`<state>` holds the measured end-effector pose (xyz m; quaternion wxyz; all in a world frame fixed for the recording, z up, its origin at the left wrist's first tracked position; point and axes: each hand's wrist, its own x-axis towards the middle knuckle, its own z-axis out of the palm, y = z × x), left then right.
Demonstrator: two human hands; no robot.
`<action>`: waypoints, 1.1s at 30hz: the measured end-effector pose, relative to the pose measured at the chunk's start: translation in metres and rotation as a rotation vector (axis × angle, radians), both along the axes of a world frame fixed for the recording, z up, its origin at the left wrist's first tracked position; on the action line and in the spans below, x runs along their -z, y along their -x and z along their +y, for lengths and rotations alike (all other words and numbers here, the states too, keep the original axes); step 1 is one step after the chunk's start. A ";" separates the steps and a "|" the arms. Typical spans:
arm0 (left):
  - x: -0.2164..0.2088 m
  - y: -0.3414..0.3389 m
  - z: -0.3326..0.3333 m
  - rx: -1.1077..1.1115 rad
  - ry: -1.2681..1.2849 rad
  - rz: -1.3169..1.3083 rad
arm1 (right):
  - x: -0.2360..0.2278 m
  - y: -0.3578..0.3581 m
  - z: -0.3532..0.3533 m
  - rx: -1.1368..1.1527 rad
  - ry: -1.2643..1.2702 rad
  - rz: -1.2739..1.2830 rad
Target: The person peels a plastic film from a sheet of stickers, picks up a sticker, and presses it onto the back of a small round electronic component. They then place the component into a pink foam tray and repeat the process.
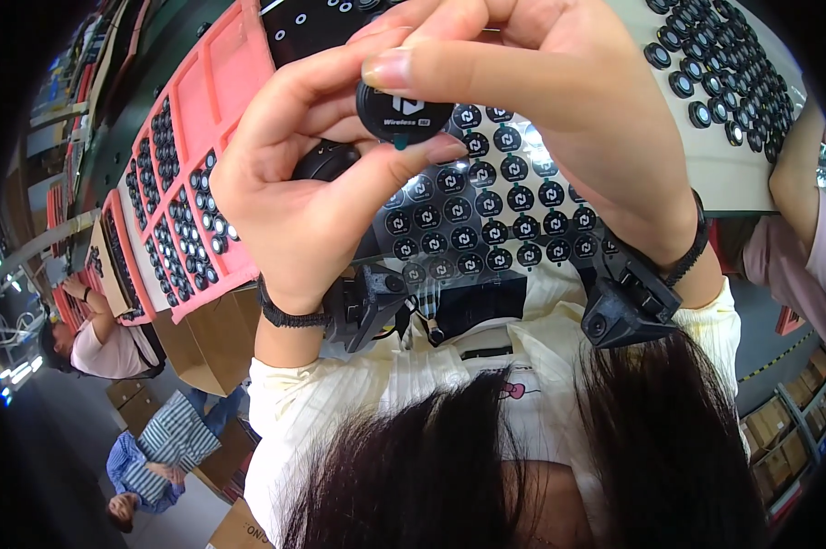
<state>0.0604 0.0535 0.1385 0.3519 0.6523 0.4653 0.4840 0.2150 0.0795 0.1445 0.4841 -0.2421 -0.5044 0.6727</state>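
Observation:
Up close, a round black disc (404, 115) with a white printed face and a small green tab at its lower edge is held between both hands. My left hand (294, 169) is closed around it, the thumb under the lower rim and the fingers behind. A second round black piece (327, 162) rests in the left palm, partly covered. My right hand (559, 82) pinches the disc's upper edge, its thumb lying on the face; the other right fingers are partly hidden. Below the hands lies a clear sheet of round black labels (464, 238) with green tabs.
A pink divided tray (228, 78) with several black round parts stands at the left. More such parts (706, 78) lie on a pale surface at the right, beside another person's arm (794, 169). Further people and cardboard boxes (213, 343) are in the background.

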 end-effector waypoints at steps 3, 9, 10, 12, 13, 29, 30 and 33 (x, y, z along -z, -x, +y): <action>0.005 0.002 0.004 0.072 -0.038 -0.094 | 0.000 0.003 -0.002 -0.038 0.298 0.076; 0.007 0.003 0.003 0.021 -0.049 -0.047 | 0.007 0.007 -0.002 -0.026 0.267 0.138; 0.008 0.004 0.003 0.017 -0.040 -0.059 | 0.007 0.007 -0.002 -0.023 0.266 0.142; 0.008 0.004 0.003 0.008 -0.020 -0.085 | 0.007 0.008 0.000 -0.044 0.279 0.138; 0.007 0.004 0.003 0.011 -0.020 -0.082 | 0.008 0.008 0.000 -0.054 0.286 0.135; 0.006 0.001 0.000 -0.040 -0.110 -0.115 | 0.013 0.015 -0.002 0.009 0.127 0.200; 0.007 0.001 0.001 -0.039 -0.111 -0.123 | 0.014 0.014 -0.003 0.011 0.132 0.202; 0.007 0.000 0.000 -0.042 -0.124 -0.138 | 0.012 0.013 -0.005 0.065 0.025 0.149</action>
